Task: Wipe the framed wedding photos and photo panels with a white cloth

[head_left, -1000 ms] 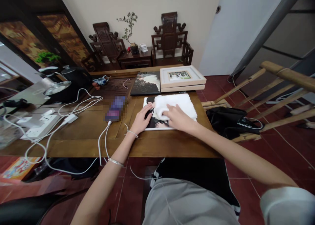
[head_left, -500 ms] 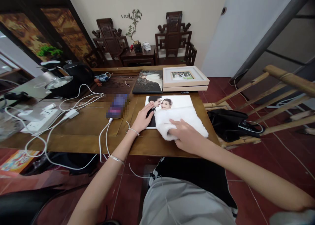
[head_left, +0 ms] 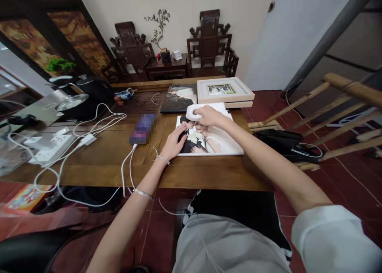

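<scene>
A wedding photo panel [head_left: 225, 141] with white edges lies flat near the right end of the wooden table. My left hand [head_left: 175, 141] rests flat with fingers stretched on the panel's left edge. At the panel's far edge, my right hand [head_left: 208, 116] grips a fluffy white cloth [head_left: 219, 106], bunched under the fingers. The cloth and right forearm cover part of the picture. Just beyond, a dark photo panel [head_left: 176, 100] showing a white gown lies beside a small stack of pale wooden picture frames [head_left: 205, 94].
Left of the panel lies a phone [head_left: 142, 129] with a white cable plugged in. Farther left are a power strip [head_left: 52, 147], tangled cables and a black kettle [head_left: 92, 88]. A bamboo chair [head_left: 337, 106] with a black bag [head_left: 280, 141] stands at the right.
My right hand has moved the white cloth away from me, from the panel's near right part to its far edge. More of the picture now shows. My left hand stays in place.
</scene>
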A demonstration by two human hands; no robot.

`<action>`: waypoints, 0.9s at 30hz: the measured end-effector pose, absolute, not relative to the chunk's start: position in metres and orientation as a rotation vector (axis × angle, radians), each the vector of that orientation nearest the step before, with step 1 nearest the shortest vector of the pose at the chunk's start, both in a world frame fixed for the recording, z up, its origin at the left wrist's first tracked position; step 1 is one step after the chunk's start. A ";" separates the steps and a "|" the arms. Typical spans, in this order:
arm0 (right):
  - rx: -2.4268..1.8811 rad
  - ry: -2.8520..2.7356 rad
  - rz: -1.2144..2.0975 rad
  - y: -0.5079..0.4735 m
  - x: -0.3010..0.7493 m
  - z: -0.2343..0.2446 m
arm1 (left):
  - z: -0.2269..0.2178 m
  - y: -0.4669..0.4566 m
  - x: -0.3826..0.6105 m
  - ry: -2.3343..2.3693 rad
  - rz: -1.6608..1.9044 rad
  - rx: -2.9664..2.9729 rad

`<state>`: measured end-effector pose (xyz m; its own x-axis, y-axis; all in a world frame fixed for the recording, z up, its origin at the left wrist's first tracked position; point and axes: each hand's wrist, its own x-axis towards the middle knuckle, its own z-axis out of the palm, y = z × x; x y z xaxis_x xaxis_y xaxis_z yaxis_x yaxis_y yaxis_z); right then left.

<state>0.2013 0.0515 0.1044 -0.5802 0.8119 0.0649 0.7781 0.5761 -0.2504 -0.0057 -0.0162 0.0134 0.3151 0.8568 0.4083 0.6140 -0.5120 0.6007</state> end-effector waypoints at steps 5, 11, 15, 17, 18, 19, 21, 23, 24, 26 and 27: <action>-1.264 -2.694 0.200 0.023 0.204 0.095 | 0.014 -0.017 -0.005 1.323 1.002 2.267; -1.211 -2.781 0.094 -0.058 0.217 0.074 | 0.010 -0.015 -0.005 1.318 1.028 2.255; -1.123 -2.814 0.214 -0.112 0.226 0.076 | 0.009 -0.015 -0.006 1.301 1.006 2.262; -1.091 -2.819 0.293 -0.132 0.229 0.081 | 0.009 -0.015 -0.006 1.292 1.003 2.259; -1.081 -2.819 0.337 -0.139 0.230 0.085 | 0.009 -0.015 -0.006 1.288 1.007 2.257; -1.079 -2.815 0.377 -0.144 0.232 0.088 | 0.010 -0.015 -0.006 1.284 1.013 2.255; -1.103 -2.790 0.427 -0.145 0.234 0.093 | 0.010 -0.015 -0.006 1.283 1.023 2.251; -1.149 -2.755 0.440 -0.136 0.235 0.097 | 0.010 -0.016 -0.006 1.285 1.027 2.245; -1.172 -2.736 0.441 -0.129 0.235 0.098 | 0.010 -0.016 -0.006 1.287 1.025 2.242; -1.207 -2.710 0.459 -0.110 0.234 0.100 | 0.010 -0.016 -0.006 1.288 1.019 2.238; -1.218 -2.700 0.471 -0.099 0.232 0.101 | 0.010 -0.016 -0.006 1.287 1.018 2.238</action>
